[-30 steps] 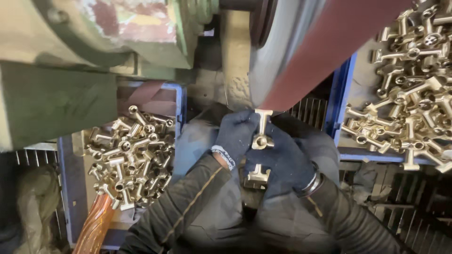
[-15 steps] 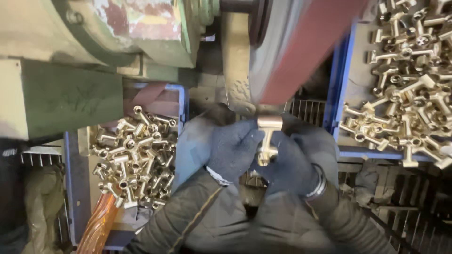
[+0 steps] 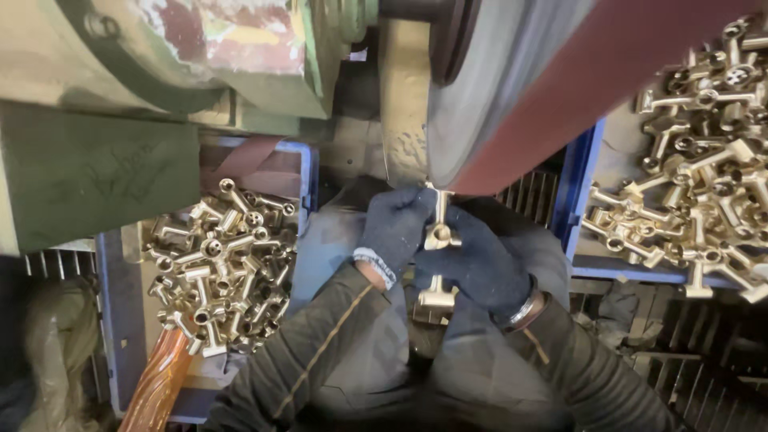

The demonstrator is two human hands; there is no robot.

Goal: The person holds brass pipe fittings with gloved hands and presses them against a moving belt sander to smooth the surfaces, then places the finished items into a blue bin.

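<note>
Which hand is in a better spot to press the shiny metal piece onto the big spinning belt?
Probably the left hand. It grips the brass fitting near its top end, right beside the sanding belt. The right hand holds the fitting lower down, farther from the belt, so it seems better for steadying.

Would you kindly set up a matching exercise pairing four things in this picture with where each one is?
Things:
1. brass fitting
2. sanding belt
3. left blue crate
4. right blue crate

Places:
A. lower left, full of brass parts
B. slanting down from the upper right
C. right edge, full of brass parts
D. held between left hand and right hand, its top end at the belt

Pairs: 1-D, 2-B, 3-A, 4-C
</note>
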